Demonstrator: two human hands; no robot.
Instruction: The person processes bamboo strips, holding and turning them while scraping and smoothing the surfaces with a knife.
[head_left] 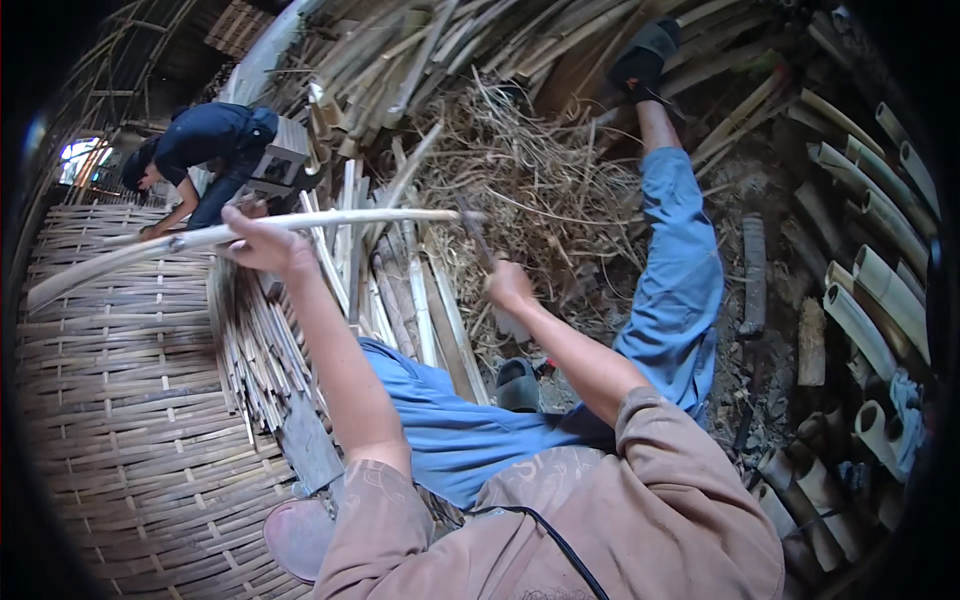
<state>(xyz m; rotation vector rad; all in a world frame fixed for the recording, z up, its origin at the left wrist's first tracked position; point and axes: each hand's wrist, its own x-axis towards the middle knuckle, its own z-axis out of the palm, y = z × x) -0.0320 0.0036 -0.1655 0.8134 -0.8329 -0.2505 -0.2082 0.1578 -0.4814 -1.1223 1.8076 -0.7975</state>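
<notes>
A long pale bamboo strip (345, 217) stretches across in front of me, from the far left to near the middle. My left hand (262, 243) is closed around it, thumb up along the strip. At its right end, the dark blade of a knife (476, 226) meets or crosses the strip; I cannot tell how deep the edge sits. My right hand (508, 287) is wrapped round the knife's handle, which is mostly hidden by the fingers. Behind the blade lies a heap of thin bamboo shavings (560, 165).
A woven bamboo mat (120, 400) covers the left side, where a co-worker (205, 150) bends low beside a stool (285, 150). Split bamboo strips (260, 345) lie by my left arm. Cut bamboo tubes (890, 280) are stacked at right. A loose sandal (517, 385) rests between my legs.
</notes>
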